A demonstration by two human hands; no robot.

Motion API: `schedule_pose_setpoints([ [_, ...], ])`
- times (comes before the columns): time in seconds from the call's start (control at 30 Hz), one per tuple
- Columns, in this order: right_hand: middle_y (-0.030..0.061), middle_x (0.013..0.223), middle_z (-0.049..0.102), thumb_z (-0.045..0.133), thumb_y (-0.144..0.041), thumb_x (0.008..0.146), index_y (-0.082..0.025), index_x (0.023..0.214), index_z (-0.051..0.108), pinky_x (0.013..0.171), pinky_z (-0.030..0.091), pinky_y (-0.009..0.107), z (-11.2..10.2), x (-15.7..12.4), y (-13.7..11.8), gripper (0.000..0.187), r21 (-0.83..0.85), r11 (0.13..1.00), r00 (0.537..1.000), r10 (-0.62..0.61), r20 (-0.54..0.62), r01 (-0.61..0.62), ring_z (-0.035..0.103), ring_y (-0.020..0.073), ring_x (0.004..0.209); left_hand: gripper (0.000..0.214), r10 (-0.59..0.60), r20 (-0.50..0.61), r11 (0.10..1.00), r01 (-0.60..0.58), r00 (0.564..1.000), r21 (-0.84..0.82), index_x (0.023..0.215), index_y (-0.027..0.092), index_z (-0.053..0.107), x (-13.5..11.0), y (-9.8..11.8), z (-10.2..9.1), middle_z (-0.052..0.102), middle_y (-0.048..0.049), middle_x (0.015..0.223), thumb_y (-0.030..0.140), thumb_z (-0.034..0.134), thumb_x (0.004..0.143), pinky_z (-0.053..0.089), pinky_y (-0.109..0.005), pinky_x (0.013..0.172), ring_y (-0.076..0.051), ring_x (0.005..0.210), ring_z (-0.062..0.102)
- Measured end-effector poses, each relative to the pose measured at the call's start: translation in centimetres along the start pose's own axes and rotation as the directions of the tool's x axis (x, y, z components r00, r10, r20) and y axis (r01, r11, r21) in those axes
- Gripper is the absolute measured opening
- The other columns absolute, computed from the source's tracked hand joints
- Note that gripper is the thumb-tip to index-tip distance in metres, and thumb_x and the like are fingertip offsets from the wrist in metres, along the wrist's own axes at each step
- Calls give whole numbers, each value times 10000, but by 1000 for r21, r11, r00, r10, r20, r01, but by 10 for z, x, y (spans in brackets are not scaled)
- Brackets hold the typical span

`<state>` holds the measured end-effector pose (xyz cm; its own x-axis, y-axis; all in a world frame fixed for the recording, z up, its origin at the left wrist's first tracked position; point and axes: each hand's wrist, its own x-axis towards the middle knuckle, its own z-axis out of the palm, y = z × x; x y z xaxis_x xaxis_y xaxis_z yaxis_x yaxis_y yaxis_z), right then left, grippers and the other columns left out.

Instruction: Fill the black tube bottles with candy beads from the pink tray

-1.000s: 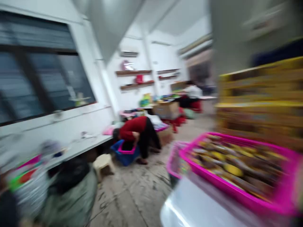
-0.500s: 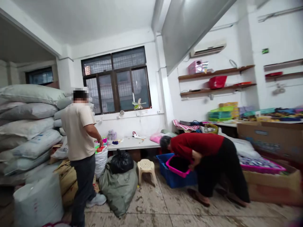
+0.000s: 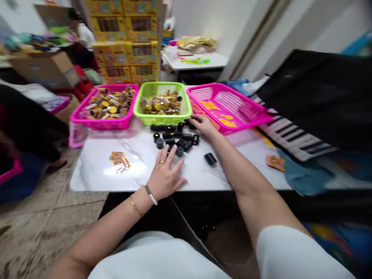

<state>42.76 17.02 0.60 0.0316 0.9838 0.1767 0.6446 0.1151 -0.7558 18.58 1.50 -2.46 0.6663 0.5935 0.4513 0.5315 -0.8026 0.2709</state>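
On the white table lies a pile of small black cylinders, a few showing coloured ends. My left hand is over the near edge of this pile, palm down, its fingers spread and holding nothing. Beyond it, my right hand reaches to the far right side of the pile, fingers stretched out beside the black pieces; the fingertips are partly blurred. One loose black cylinder lies apart, left of my right forearm. Behind the pile, a green basket holds yellow-and-brown capped cylinders.
A pink basket with similar cylinders stands left; another pink basket with flat yellow pieces stands right. Small printed pieces lie on the table's left. Yellow boxes are stacked behind. Black-and-white striped cloth borders the right. People are at the left.
My view has swung from the room, with two people, a window and stacked sacks, down to the table. Both my hands have come into view over the black cylinders.
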Motion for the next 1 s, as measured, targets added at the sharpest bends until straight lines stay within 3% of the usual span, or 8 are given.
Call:
schedule_pose_setpoints([
  [0.07,112,1234,671,561,-277,981,-133,1234,615,972,528,406,-19,-28,19,296,21,995,993,98,-69,-96,648,213,1090,573,55,5,998,-55,998,-15,1334,144,579,2,6,3,273,-245,1597,420,697,846,292,-671,1129,-449,1503,139],
  [0.17,102,1203,706,593,-315,918,-146,1199,650,1014,498,392,-31,-63,19,333,111,990,984,99,-151,-83,653,215,1102,492,108,-29,994,-109,994,-13,1300,136,599,2,9,-3,369,-244,1529,371,665,873,361,-616,1108,-434,1456,260],
  [0.27,88,1208,695,661,-405,838,-194,1173,670,1009,500,425,-30,-118,9,396,76,996,967,68,-247,-50,650,242,1106,460,-2,-143,999,8,990,37,1286,119,604,4,-3,-13,534,-233,1292,363,634,897,469,-545,999,-373,1220,497],
  [0.43,112,1054,685,634,-391,810,-223,1124,683,926,526,483,-11,-197,-2,359,-306,930,936,92,-341,-202,651,297,983,453,-231,-205,971,238,951,12,1227,126,611,11,-36,-25,568,-131,1014,410,664,879,519,-440,877,-278,953,561],
  [0.53,78,929,692,624,-303,766,-248,1019,672,895,534,471,-7,-202,-12,264,-317,915,929,132,-345,-248,658,290,916,454,-300,-65,954,299,952,-18,1160,128,624,15,-41,-22,595,-104,968,424,726,831,524,-405,848,-267,920,587],
  [0.73,21,935,692,687,-299,756,-236,978,571,799,574,340,12,-184,-55,258,137,990,973,48,-225,-17,690,204,855,217,-366,59,930,364,929,46,984,169,625,18,-37,-24,643,-90,948,336,677,857,512,-368,826,-264,938,612],
  [0.83,15,922,684,679,-246,788,-228,973,576,743,572,303,45,-184,-71,212,102,994,988,-32,-149,48,681,172,768,232,-463,88,886,460,882,52,993,169,621,14,-44,-35,664,-74,891,351,674,859,503,-359,790,-256,882,629],
  [1.0,68,986,669,683,-197,817,-203,1124,581,738,575,343,82,-180,-72,323,-100,985,967,-161,-199,144,654,198,755,287,-548,125,835,550,827,22,1062,164,624,12,-63,-46,662,-45,804,358,682,858,499,-358,764,-247,816,640],
])
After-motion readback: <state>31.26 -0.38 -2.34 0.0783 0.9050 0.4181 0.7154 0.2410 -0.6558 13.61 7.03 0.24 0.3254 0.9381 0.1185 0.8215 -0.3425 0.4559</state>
